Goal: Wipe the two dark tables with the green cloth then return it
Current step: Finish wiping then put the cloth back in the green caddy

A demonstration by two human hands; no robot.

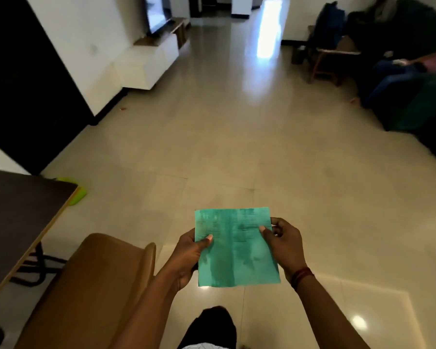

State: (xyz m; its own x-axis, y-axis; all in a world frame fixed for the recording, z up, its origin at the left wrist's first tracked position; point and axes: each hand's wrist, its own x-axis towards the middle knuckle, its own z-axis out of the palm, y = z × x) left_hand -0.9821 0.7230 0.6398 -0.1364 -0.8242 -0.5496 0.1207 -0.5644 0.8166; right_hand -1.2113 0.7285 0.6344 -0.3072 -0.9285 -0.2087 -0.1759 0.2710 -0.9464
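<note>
the shiny tile floor (237, 137) is the biggest thing we see, and it runs far back through the room. on the right stands one dark sofa (413, 96) with stuff on it that is too blurry for us to name. on the left we see one dark counter (18, 210), just its corner, with black legs under it. one brown chair (91, 280) sits just beside the counter, and it stands in the way between the counter and the arms. far back on the left is one long white cabinet (146, 64) with one tv (157, 13) on top. far back on the right is one small wooden chair (330, 61).

we count one green cloth (237, 255). it is held open and flat in the air above the floor, well apart from the counter. two hands hold it. the left hand (189, 250) pinches the left edge and the right hand (285, 245) pinches the right edge, so the fingers (266, 231) of both grip the cloth with thumbs on top.

one lime green thing (77, 195) lies on the floor, partly hidden behind the counter's corner. one red band (301, 275) is around the right wrist.
</note>
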